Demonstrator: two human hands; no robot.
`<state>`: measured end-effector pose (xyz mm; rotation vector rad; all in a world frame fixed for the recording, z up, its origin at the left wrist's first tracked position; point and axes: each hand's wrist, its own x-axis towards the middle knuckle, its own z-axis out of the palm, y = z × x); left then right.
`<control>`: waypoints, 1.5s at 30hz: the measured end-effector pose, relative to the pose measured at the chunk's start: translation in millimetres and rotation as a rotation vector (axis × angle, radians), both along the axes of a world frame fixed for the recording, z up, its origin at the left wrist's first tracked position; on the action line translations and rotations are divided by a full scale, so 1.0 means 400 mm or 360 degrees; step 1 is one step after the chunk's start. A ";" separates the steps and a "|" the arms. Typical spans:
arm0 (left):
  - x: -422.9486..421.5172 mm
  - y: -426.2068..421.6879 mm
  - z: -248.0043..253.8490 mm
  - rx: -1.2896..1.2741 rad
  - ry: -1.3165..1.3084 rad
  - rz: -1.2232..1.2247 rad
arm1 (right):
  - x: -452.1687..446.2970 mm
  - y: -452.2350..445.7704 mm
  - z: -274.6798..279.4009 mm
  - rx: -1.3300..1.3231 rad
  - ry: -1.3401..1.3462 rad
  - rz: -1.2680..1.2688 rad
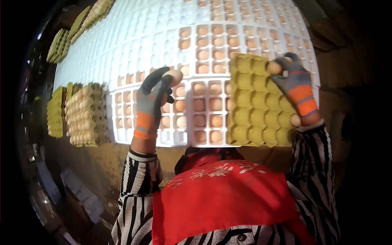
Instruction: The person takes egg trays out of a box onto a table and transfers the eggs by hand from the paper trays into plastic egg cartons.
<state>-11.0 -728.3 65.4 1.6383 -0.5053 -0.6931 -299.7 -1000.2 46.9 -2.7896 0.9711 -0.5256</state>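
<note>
Gloved in grey and orange, my left hand (153,96) is closed on an egg (174,77), with another egg (164,99) partly showing by its palm. It hovers over a white foam tray (173,138) partly filled with eggs. At the right, my right hand (292,79) grips an egg (274,68) above the upper right edge of a yellow pulp tray (257,100); a second egg shows between its fingers. Most of the pulp tray's cups hold nothing. One egg (295,120) sits at its lower right edge.
White foam trays (118,53) cover the table, many cells holding eggs. At the left stand stacked pulp trays with eggs (83,116) and more yellow trays (56,112). Further stacks (61,45) stand at the back left. A red apron (224,200) hangs below the table's front edge.
</note>
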 end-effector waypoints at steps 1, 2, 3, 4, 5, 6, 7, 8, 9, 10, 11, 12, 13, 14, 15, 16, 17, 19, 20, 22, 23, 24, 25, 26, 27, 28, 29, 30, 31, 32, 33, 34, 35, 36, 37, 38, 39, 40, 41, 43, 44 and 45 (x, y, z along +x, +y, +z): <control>0.053 0.074 0.011 -0.0004 -0.0039 0.0014 | -0.017 0.000 -0.006 0.0453 -0.0328 -0.0100; 0.101 0.149 -0.011 -0.0071 0.0079 0.0180 | 0.003 0.056 0.036 0.0909 -0.0544 -0.0184; 0.138 0.226 -0.020 -0.0054 0.0062 0.0281 | 0.024 0.111 0.078 0.1327 -0.0800 -0.0316; 0.170 0.299 -0.030 -0.0035 0.0051 0.0355 | 0.066 0.203 0.152 0.1743 -0.0960 -0.0456; 0.207 0.377 -0.058 0.0081 -0.0024 0.0342 | 0.088 0.248 0.122 0.1863 -0.0836 -0.0288; 0.228 0.447 -0.088 0.0191 -0.0092 0.0328 | 0.144 0.332 0.122 0.1976 -0.0678 -0.0081; 0.213 0.489 -0.104 0.0186 -0.0044 0.0389 | 0.204 0.411 0.024 0.1335 -0.0745 0.0507; 0.206 0.526 -0.126 0.0204 0.0092 0.0431 | 0.262 0.497 0.004 0.1363 -0.0575 0.0702; 0.196 0.549 -0.134 0.0263 0.0161 0.0378 | 0.329 0.590 -0.013 0.1377 -0.0520 0.0648; 0.184 0.571 -0.141 0.0327 0.0235 0.0326 | 0.384 0.669 -0.023 0.1635 -0.0519 0.0608; 0.177 0.591 -0.157 0.0334 0.0163 0.0303 | 0.422 0.728 -0.039 0.1587 -0.0350 0.0568; 0.174 0.608 -0.185 0.0337 0.0089 0.0275 | 0.461 0.783 -0.066 0.1377 -0.0172 0.0571; 0.170 0.619 -0.219 0.0321 -0.0272 0.0221 | 0.497 0.824 -0.081 0.1229 0.0013 0.0531; 0.190 0.631 -0.241 0.0307 -0.0951 -0.0039 | 0.522 0.854 -0.097 0.1074 0.0193 0.0492; 0.203 0.635 -0.247 0.0358 -0.1127 -0.0214 | 0.539 0.877 -0.124 0.0800 0.0332 0.0524; 0.210 0.642 -0.248 0.0407 -0.1302 -0.0391 | 0.536 0.897 -0.132 0.0845 0.0339 0.0481; 0.220 0.647 -0.238 0.0401 -0.1338 -0.0449 | 0.530 0.907 -0.129 0.0879 0.0339 0.0436; 0.241 0.664 -0.250 0.0206 -0.1204 -0.0237 | 0.502 0.913 -0.139 0.0967 0.0048 0.0397; 0.243 0.679 -0.258 0.0119 -0.1121 -0.0144 | 0.485 0.912 -0.151 0.0975 0.0049 0.0427; 0.289 0.681 -0.297 0.0057 -0.1423 -0.0195 | 0.452 0.915 -0.186 0.0988 0.0045 0.0482; 0.308 0.673 -0.313 0.0149 -0.1565 -0.0264 | 0.440 0.920 -0.206 0.1429 -0.0141 0.0333; 0.325 0.664 -0.330 0.0237 -0.1709 -0.0334 | 0.447 0.923 -0.202 0.1836 -0.0377 0.0143; 0.329 0.660 -0.344 0.0254 -0.1710 -0.0312 | 0.442 0.912 -0.185 0.1509 -0.0355 0.0190; 0.328 0.659 -0.358 0.0275 -0.1707 -0.0296 | 0.440 0.903 -0.167 0.1188 -0.0328 0.0230; 0.325 0.655 -0.363 0.0296 -0.1698 -0.0289 | 0.427 0.892 -0.178 0.1227 -0.0464 0.0159; 0.327 0.648 -0.366 0.0263 -0.1704 -0.0244 | 0.413 0.882 -0.189 0.1261 -0.0607 0.0093; 0.327 0.643 -0.366 0.0262 -0.1702 -0.0232 | 0.400 0.871 -0.199 0.1289 -0.0753 0.0031; 0.326 0.640 -0.365 0.0260 -0.1702 -0.0225 | 0.406 0.855 -0.215 0.0857 -0.0756 0.0236; 0.323 0.642 -0.363 0.0311 -0.1725 -0.0262 | 0.406 0.846 -0.228 0.0540 -0.0355 0.0323; 0.322 0.643 -0.367 0.0329 -0.1739 -0.0258 | 0.403 0.840 -0.238 0.0217 0.0049 0.0395; 0.328 0.652 -0.364 0.0327 -0.1730 -0.0313 | 0.396 0.843 -0.241 0.0214 0.0197 0.0435; 0.333 0.651 -0.360 0.0297 -0.1719 -0.0367 | 0.394 0.835 -0.214 0.0271 0.0102 0.0520; 0.328 0.647 -0.351 0.0307 -0.1728 -0.0324 | 0.384 0.828 -0.191 0.0425 -0.0076 0.0440; 0.319 0.638 -0.340 0.0310 -0.1735 -0.0293 | 0.358 0.815 -0.162 0.0569 -0.0263 0.0352; 0.310 0.625 -0.334 0.0281 -0.1646 -0.0261 | 0.321 0.787 -0.112 0.0452 -0.0363 0.0208; 0.296 0.606 -0.325 0.0272 -0.1558 -0.0228 | 0.279 0.761 -0.070 0.0344 -0.0466 0.0080; 0.269 0.572 -0.305 0.0180 -0.1419 -0.0206 | 0.215 0.707 -0.046 0.0046 -0.0582 0.0005; 0.241 0.540 -0.286 0.0101 -0.1281 -0.0184 | 0.152 0.652 0.006 -0.0083 -0.0553 -0.0234; 0.219 0.511 -0.277 0.0130 -0.1370 -0.0269 | 0.070 0.588 0.015 -0.0271 -0.0590 -0.0437; 0.152 0.420 -0.267 -0.0056 -0.1064 -0.0379 | -0.108 0.475 0.003 -0.0183 -0.0901 -0.0839; 0.106 0.367 -0.254 -0.0146 -0.0915 -0.0458 | -0.201 0.416 -0.029 -0.0097 -0.1056 -0.0968; 0.053 0.309 -0.245 -0.0291 -0.0547 -0.0520 | -0.293 0.365 -0.074 0.0035 -0.1031 -0.1091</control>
